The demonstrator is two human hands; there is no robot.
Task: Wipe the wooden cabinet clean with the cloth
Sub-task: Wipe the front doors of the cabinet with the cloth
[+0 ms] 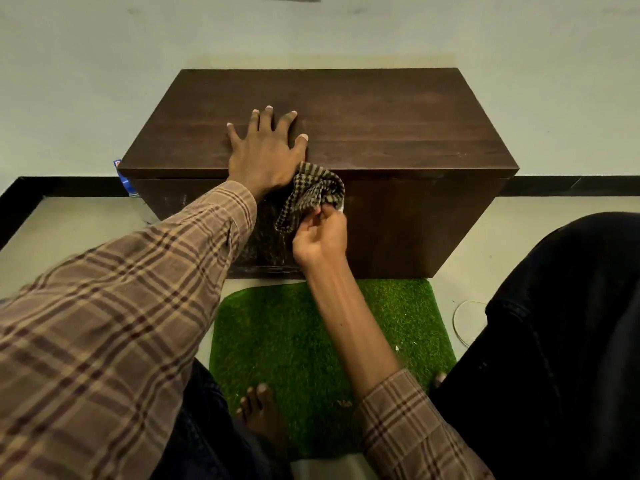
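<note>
A low dark wooden cabinet (pixel 381 126) stands against the pale wall. My left hand (pixel 265 150) lies flat on its top near the front edge, fingers spread, holding nothing. A checked brown cloth (pixel 313 194) is bunched against the upper part of the cabinet's front face. My right hand (pixel 320 237) grips the cloth's lower end from below, fingers pinched on it. The cloth's top edge touches the heel of my left hand.
A green artificial-grass mat (pixel 311 341) lies on the floor in front of the cabinet, with my bare foot (pixel 258 407) on it. My dark-clothed knee (pixel 561 341) fills the right side. A blue-labelled object (pixel 124 181) peeks out behind the cabinet's left corner. A thin white cord (pixel 460 317) lies right of the mat.
</note>
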